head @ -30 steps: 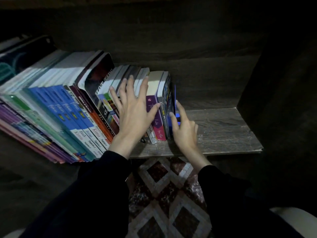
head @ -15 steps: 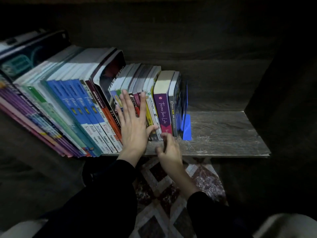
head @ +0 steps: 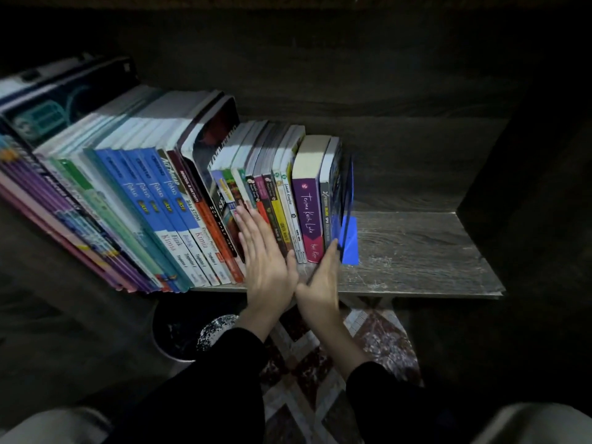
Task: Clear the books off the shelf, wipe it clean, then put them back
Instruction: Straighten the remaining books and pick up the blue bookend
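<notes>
Shelf: grey wood-grain board across the middle of the frame; its right part is bare.
Row of books: standing spine-out on the shelf, filling it from the left edge of the frame to just right of centre, all leaning left.
Purple-spined books: far left of the row, tilted most.
Blue textbooks: several matching spines, left of centre.
Slim paperbacks: centre of the row, mixed colours.
Purple book: thick, handwritten-style title, near the right end of the row.
Grey-spined book: just right of the purple book.
Blue bookend: closes the row on the right, its foot flat on the board.
Left hand: released, fingers straight and together, palm laid flat on the lower spines of the slim paperbacks.
Right hand: released, seen edge-on, fingers straight, tips at the foot of the grey-spined book beside the bookend; grasping nothing; its heel meets the left hand.
Black sleeves: cover both forearms, lower centre.
Dark case: upper left, behind the row.
Round container: dark, under the shelf edge, lower left of centre.
Patterned floor: diamond design, below the shelf.
</notes>
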A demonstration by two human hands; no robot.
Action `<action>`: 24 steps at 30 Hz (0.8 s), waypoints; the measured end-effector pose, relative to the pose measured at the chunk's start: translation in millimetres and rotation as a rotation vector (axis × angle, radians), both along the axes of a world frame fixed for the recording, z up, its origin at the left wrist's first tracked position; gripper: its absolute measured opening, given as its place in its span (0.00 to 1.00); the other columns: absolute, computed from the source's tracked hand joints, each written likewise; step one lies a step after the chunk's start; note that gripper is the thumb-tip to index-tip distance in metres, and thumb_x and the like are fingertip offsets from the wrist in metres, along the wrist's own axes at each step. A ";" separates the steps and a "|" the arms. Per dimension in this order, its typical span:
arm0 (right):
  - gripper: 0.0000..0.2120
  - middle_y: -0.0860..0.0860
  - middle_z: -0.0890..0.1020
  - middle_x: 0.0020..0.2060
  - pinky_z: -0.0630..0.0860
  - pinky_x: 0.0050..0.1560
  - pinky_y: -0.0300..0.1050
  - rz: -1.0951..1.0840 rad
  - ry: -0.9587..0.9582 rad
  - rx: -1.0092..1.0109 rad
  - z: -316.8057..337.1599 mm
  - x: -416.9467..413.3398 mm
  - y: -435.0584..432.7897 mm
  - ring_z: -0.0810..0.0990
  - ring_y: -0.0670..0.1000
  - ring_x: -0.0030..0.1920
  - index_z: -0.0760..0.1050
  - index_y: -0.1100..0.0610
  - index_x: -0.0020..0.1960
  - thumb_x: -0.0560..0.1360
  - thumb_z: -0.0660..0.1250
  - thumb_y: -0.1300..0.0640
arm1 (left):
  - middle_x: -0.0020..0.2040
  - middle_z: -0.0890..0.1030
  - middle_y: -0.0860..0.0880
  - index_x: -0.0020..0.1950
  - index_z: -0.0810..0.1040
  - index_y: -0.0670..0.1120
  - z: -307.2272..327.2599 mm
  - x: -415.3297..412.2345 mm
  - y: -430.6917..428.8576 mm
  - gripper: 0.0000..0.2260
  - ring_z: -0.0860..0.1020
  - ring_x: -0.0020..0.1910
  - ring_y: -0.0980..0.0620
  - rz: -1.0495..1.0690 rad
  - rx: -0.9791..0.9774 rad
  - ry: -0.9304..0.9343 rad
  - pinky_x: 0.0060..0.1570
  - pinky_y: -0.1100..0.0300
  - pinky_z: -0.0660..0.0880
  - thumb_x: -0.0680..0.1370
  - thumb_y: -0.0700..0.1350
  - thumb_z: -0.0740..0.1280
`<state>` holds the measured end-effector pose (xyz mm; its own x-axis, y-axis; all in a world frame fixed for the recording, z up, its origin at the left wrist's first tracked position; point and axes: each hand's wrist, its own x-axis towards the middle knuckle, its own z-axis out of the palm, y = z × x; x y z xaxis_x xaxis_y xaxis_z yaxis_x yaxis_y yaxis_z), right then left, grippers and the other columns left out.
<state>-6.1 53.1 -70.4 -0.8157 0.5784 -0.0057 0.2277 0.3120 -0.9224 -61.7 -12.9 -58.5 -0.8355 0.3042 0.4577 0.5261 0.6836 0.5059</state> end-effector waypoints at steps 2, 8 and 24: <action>0.43 0.58 0.41 0.77 0.42 0.74 0.45 0.055 -0.023 -0.020 0.1 -4.4 1.2 0.40 0.54 0.77 0.32 0.57 0.76 0.79 0.61 0.47 | 0.73 0.29 0.37 0.73 0.31 0.35 -2.8 -3.9 1.6 0.41 0.29 0.73 0.45 0.012 -0.045 -0.029 0.73 0.56 0.31 0.77 0.42 0.62; 0.45 0.59 0.37 0.76 0.41 0.74 0.47 0.182 -0.101 0.033 -3.9 -8.7 18.6 0.37 0.54 0.76 0.27 0.57 0.74 0.79 0.62 0.54 | 0.72 0.30 0.38 0.72 0.31 0.35 -7.7 -6.8 8.7 0.38 0.31 0.73 0.45 0.108 -0.022 -0.027 0.74 0.51 0.36 0.78 0.50 0.55; 0.09 0.52 0.79 0.51 0.72 0.54 0.50 0.384 0.047 0.476 -0.2 -18.9 -25.4 0.75 0.52 0.53 0.75 0.56 0.56 0.78 0.60 0.60 | 0.71 0.47 0.25 0.76 0.35 0.50 2.6 -13.3 -88.6 0.49 0.45 0.71 0.29 0.348 -0.101 0.305 0.69 0.35 0.39 0.72 0.58 0.69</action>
<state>-25.0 27.7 -70.6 -0.9595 0.1730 0.2221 -0.0204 0.7442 -0.6676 -75.0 -101.6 -55.9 -0.7279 0.0859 0.6802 0.3713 0.8834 0.2858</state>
